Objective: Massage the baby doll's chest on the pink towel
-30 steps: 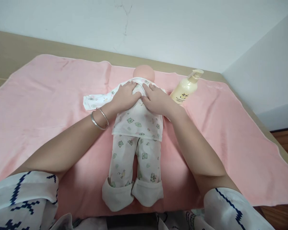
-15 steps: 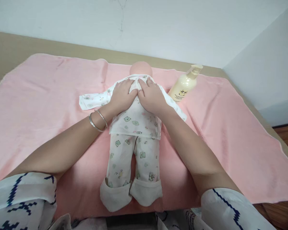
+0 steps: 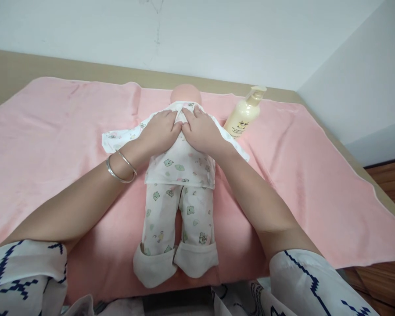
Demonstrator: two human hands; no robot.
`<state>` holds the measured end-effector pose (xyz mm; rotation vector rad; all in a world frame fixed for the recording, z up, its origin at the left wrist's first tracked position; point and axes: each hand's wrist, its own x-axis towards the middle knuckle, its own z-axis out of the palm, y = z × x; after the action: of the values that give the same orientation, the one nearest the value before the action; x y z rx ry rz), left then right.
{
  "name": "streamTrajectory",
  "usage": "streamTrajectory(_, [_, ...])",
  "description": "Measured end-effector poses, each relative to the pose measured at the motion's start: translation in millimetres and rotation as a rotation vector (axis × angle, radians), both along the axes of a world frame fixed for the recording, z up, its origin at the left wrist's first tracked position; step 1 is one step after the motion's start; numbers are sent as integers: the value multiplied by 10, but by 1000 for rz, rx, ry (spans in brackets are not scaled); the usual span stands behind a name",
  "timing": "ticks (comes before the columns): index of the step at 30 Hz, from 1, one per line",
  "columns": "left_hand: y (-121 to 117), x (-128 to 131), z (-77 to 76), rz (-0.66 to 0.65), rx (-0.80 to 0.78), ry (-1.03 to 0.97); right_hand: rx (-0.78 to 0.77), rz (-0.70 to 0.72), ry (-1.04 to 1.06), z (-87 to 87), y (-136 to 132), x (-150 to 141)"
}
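White-clothed, round-headed toy doll [image 3: 180,169] lies on the pink cloth [image 3: 69,114]; left hand [image 3: 163,130] and right hand [image 3: 201,131] spread flat upon it, gripping nothing. Probably light, soft-surfaced, best held around its middle.

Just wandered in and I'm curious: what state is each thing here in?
Doll: lying down, dressed
Printed shirt: on, sleeves spread apart
Printed pants: on, cuffs turned up
Left hand: open, on shirt
Right hand: open, on shirt
Silver bangles: on left wrist
Pump bottle: pump head on
Pink blanket: spread out, creased
Wall: marked

Head-worn view, forward and down
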<state>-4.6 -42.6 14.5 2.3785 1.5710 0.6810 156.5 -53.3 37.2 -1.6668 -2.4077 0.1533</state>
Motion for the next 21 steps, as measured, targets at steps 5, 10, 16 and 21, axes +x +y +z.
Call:
streamTrajectory(5, [-170,77,208,78,-50,79,2,52,-12,58,20,89])
streamTrajectory(10, [-90,-30,320,106,-242,11,-34,116,-79,235,-120,114])
streamTrajectory(16, [25,-117,206,89,-225,-35,-11,32,-175,286,-308,-62])
streamTrajectory(21, [-37,-17,153,74,-122,98,-54,-54,19,106,-48,-6])
